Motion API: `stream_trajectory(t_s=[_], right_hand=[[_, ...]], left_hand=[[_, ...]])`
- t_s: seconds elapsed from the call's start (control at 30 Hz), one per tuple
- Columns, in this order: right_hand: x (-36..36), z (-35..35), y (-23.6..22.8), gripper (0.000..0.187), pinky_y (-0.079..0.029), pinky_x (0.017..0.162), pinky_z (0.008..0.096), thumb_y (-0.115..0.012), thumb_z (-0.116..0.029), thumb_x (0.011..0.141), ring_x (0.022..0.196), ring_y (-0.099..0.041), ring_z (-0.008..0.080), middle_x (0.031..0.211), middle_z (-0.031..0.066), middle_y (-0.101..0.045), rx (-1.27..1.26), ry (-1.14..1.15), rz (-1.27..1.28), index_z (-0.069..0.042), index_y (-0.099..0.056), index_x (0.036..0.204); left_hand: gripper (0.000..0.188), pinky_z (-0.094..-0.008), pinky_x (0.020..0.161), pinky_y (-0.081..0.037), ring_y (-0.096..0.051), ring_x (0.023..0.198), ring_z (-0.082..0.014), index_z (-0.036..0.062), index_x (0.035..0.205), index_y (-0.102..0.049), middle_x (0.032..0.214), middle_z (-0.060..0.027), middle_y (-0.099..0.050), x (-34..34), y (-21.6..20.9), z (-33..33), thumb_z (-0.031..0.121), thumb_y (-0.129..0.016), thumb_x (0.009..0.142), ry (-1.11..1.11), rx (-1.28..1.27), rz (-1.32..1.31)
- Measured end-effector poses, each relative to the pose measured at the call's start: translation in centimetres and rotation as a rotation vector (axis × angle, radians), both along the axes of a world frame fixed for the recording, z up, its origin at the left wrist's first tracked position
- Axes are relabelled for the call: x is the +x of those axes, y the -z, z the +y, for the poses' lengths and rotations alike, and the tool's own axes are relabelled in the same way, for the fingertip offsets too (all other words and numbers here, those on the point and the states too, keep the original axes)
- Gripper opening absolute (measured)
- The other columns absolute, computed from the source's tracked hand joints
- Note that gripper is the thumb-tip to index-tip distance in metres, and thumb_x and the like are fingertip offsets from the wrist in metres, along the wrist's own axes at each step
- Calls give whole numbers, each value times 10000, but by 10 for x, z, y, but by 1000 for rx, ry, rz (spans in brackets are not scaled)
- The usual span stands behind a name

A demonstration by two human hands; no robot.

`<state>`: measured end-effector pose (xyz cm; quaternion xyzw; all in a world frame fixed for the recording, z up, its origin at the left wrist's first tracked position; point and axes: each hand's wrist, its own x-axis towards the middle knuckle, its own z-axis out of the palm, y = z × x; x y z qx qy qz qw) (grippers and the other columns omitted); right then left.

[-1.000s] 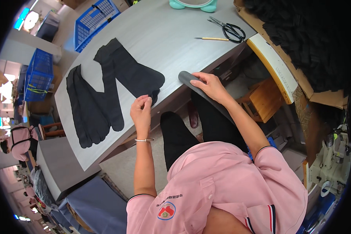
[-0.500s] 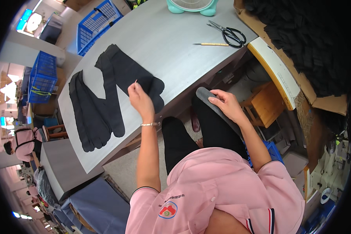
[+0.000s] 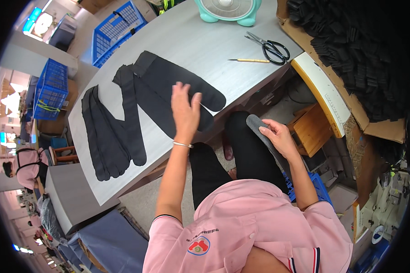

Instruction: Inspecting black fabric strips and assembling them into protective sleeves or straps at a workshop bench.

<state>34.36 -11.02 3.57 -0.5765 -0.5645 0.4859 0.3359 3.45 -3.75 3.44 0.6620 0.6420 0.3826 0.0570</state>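
My left hand point(image 3: 186, 111) hovers at or just above the long black socks point(image 3: 173, 75) spread on the grey table, its fingers apart and nothing in them. One of these socks lies flat with its rounded end pointing toward the table's near edge. Farther left is a fanned bunch of similar black socks point(image 3: 105, 145). My right hand point(image 3: 276, 136) pinches a dark grey sock point(image 3: 256, 123) with a rounded end between thumb and fingers, off the table's edge above my right thigh. The sock's lower part trails down beside my forearm, partly hidden.
Black-handled scissors point(image 3: 273, 51) and a thin yellow-handled tool point(image 3: 249, 60) lie at the table's right end. A turquoise fan point(image 3: 228, 19) stands at the back. On the right, a cardboard box point(image 3: 300, 34) holds stacked black pieces. Blue crates point(image 3: 105, 41) stand beyond the left edge.
My left hand has let go of the black sock's end and opened, moving slightly right. That sock now lies flat, stretched out to the right. My right hand still grips the grey sock, a little farther right.
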Motion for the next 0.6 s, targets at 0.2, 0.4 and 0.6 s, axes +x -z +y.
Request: stream_trajectory(t_s=[0.2, 0.4, 0.6], right_hand=[[-6, -2, 2, 361, -458, 634, 265, -708, -237, 919, 691, -544, 80, 738, 28, -596, -37, -49, 14, 25, -659, 1163], [-8, -5, 2, 373, -466, 639, 282, -700, -269, 920, 683, -562, 109, 715, 55, -588, -25, -78, -48, 20, -658, 1152], [-7, -8, 6, 337, -461, 638, 291, -695, -270, 920, 692, -564, 121, 746, 62, -609, 7, -43, -17, 10, -662, 1105]], left_hand=[[605, -473, 1202, -179, -270, 1483, -332, 22, 1495, -379, 1574, -172, -352, -86, 19, -22, 377, -498, 1020, -41, -257, 383], [608, -474, 1207, -156, -245, 1496, -326, 42, 1497, -386, 1583, -166, -341, -122, 7, -66, 384, -520, 1013, -62, -323, 293], [574, -492, 1193, -211, -327, 1451, -367, 13, 1393, -508, 1511, -202, -430, -80, -15, -64, 309, -675, 931, -23, -107, 311]])
